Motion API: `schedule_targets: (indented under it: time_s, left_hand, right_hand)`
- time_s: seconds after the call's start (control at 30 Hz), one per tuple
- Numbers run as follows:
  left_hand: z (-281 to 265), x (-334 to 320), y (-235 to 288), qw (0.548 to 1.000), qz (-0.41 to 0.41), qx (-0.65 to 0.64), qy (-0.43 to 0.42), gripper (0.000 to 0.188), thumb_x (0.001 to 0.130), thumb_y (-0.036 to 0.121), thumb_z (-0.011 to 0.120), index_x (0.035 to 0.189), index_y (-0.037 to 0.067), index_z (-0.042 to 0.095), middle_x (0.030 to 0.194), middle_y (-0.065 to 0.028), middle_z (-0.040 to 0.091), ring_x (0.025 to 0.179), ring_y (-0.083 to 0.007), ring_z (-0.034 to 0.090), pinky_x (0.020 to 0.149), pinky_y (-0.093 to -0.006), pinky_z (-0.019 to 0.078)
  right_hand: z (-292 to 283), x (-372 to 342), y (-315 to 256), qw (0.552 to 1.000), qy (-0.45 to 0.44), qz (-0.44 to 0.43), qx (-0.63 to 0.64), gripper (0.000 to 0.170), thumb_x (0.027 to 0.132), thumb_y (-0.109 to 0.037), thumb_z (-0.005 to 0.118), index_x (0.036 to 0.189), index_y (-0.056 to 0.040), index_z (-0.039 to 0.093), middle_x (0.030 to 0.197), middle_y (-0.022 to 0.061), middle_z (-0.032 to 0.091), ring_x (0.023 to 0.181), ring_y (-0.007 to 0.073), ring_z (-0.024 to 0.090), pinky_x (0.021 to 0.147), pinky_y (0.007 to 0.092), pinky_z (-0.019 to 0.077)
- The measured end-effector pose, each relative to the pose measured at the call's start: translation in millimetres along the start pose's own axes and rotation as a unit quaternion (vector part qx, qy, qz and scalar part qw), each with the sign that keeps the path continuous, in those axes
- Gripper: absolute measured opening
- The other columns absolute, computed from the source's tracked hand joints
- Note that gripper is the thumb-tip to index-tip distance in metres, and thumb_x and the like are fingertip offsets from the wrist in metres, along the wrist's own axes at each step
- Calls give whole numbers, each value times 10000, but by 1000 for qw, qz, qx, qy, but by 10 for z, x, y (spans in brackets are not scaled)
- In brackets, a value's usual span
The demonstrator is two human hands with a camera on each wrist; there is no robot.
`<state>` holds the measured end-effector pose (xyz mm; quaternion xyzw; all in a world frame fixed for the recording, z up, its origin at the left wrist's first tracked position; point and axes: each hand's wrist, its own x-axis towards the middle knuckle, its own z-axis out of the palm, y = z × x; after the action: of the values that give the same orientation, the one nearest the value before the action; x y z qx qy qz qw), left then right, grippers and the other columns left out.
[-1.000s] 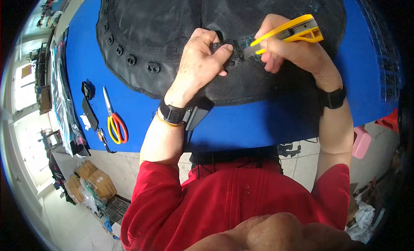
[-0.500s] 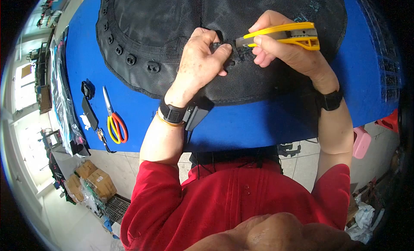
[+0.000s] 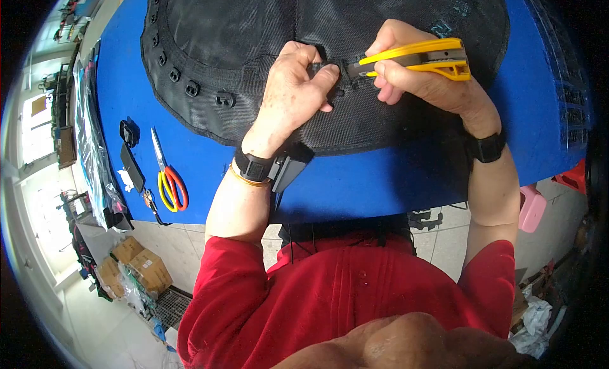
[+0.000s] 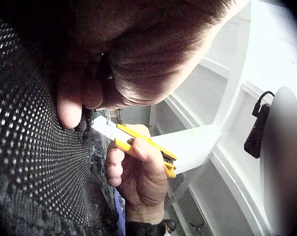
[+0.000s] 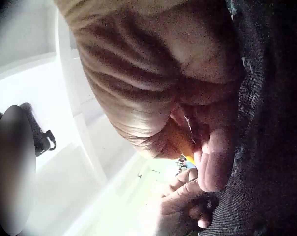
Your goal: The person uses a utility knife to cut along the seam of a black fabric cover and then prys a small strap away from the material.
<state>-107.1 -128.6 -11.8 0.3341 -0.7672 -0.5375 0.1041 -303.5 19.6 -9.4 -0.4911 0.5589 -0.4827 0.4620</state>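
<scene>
From the head view, I lean over a blue table (image 3: 355,178) on which a large, rounded sheet of black mesh fabric (image 3: 393,128) is spread. My left hand (image 3: 292,90) rests on it, thumb and forefinger pinching a small dark bit of the sheet. My right hand (image 3: 441,86) grasps a yellow-handled utility knife with a grey insert (image 3: 419,57), fingers wrapped round the handle. Its flat metal blade (image 3: 354,69) points toward my left thumb, just beside the tip. Black oval plastic fittings (image 3: 225,99) line the sheet's curved border to the left of my left hand. Farther left on the table lie scissors with one yellow and one red handle loop (image 3: 163,166), and beside them a narrow black strap-like item (image 3: 132,169).

From the left wrist view, my left fingers are bent, one fingertip pressed to the mesh. The blade's tip is right by that fingertip; I cannot tell whether it touches the fabric. Beyond it my right thumb and fingers clasp the yellow handle.

From the right wrist view, my curled right fingers fill the middle and hide most of the knife; only a sliver of yellow shows. My left hand is just past them, and the dark fabric runs down the right side.
</scene>
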Motion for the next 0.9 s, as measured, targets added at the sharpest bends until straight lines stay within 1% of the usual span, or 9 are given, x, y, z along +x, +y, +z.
schedule_targets:
  time_s: [0.1, 0.2, 0.3, 0.47, 0.5, 0.6, 0.7, 0.73, 0.9]
  left_hand:
    - [1, 2, -7, 1000, 1, -3, 1, 265, 941, 127, 728, 927, -115, 621, 1087, -147, 534, 595, -185, 693, 501, -273, 575]
    - [-14, -2, -6, 1000, 0, 0, -2, 268, 943, 131, 729, 936, -114, 622, 1094, -148, 535, 590, -185, 693, 501, -274, 571]
    - [-13, 3, -13, 1000, 0, 3, -2, 269, 945, 135, 729, 937, -113, 624, 1094, -148, 536, 585, -184, 693, 501, -276, 568]
    - [-10, -5, 17, 1000, -9, 1, 0, 279, 956, 150, 724, 926, -109, 625, 1086, -144, 534, 598, -183, 695, 502, -270, 576]
    - [-6, -6, 6, 1000, -4, -4, 2, 265, 961, 150, 727, 912, -85, 616, 1064, -125, 530, 586, -176, 684, 504, -269, 565]
    - [8, -4, -25, 1000, 5, -12, 5, 245, 974, 152, 728, 885, -38, 601, 1022, -88, 520, 565, -163, 664, 508, -267, 545]
    - [-2, -9, -7, 1000, 4, -4, 3, 242, 984, 152, 714, 889, -41, 604, 1028, -89, 520, 571, -167, 669, 504, -266, 544]
    - [-1, -12, -4, 1000, 6, -3, 4, 239, 986, 150, 709, 890, -42, 604, 1030, -90, 520, 574, -169, 671, 502, -266, 545]
    - [-8, -6, -20, 1000, 12, 6, 2, 233, 987, 145, 700, 894, -47, 606, 1035, -93, 521, 581, -177, 679, 503, -264, 544]
  right_hand:
    - [-50, -54, 2, 998, -42, 17, 50, 132, 991, -178, 594, 1079, -80, 607, 836, 58, 693, 698, 107, 714, 634, 262, 604]
    - [22, -54, -73, 998, -33, 59, 16, 142, 979, -176, 588, 1079, -77, 605, 823, 55, 679, 681, 107, 701, 610, 261, 594]
    - [15, -52, -83, 996, -31, 75, 24, 141, 978, -183, 600, 1075, -81, 603, 823, 55, 676, 685, 109, 704, 606, 259, 591]
    - [6, -61, -63, 997, -27, 74, 16, 154, 974, -199, 619, 1076, -83, 605, 824, 58, 679, 681, 114, 704, 602, 259, 590]
    - [3, -61, -66, 997, -27, 75, 15, 156, 974, -201, 621, 1076, -83, 606, 824, 59, 680, 679, 115, 705, 600, 260, 590]
    - [-46, -74, -60, 997, -16, 66, 19, 155, 986, -204, 623, 1081, -81, 611, 819, 63, 687, 674, 119, 709, 600, 259, 593]
    - [-56, -15, -1, 999, 40, 1, 37, 186, 994, -244, 659, 1066, -80, 608, 788, 54, 691, 647, 123, 705, 580, 262, 590]
    - [-43, -8, -9, 998, 53, -3, 40, 194, 1010, -245, 651, 1088, -71, 613, 836, 76, 708, 695, 128, 722, 607, 265, 603]
    - [60, 43, 28, 995, 81, -12, 50, 211, 1019, -241, 642, 1130, -63, 616, 914, 109, 719, 780, 136, 739, 670, 277, 625]
